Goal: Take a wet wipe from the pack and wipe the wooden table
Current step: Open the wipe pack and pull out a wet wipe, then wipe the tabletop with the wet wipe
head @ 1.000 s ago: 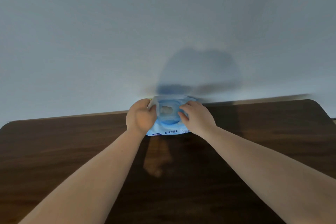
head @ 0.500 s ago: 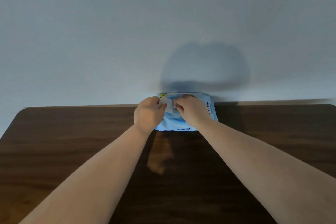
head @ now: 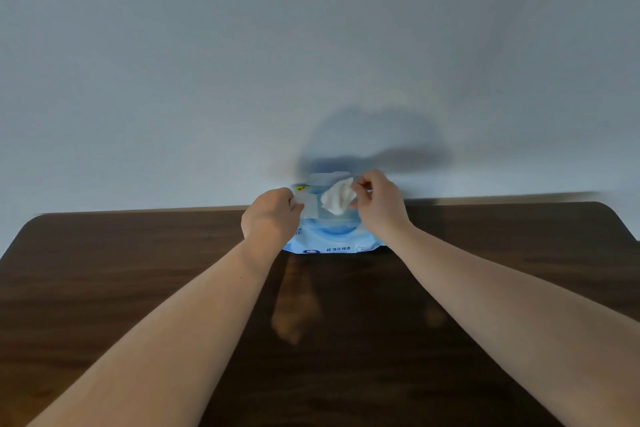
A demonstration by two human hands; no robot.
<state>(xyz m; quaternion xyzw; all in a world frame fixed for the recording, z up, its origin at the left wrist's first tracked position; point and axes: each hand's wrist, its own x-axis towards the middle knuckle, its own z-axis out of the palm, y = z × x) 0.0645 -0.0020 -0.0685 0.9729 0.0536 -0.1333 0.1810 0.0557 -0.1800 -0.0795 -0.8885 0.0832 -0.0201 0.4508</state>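
A white wet wipe, crumpled and partly drawn out, sticks up from the opening of a light blue pack. The right hand pinches the wipe's upper right end between thumb and fingertips, with the other fingers curled in above the pack. The wipe's lower end still meets the pack at the opening.

The pack lies flat at the middle of the worktop's far edge, right against the wall. It carries dark printed characters along its near edge and a small yellow patch at its far left corner. A pale flap peeled from the pack's top is held out to the left by the left hand, which pinches it between thumb and forefinger. The rest of that hand rests loosely closed over the left part of the pack.

Both bare forearms reach in from the near edge and converge on the pack. The worktop is dark brown wood with visible grain and rounded far corners, and its polished surface shows a faint reflection of the left forearm just in front of the pack. Behind it stands a plain pale grey wall, where a soft dark shadow falls just above the hands.
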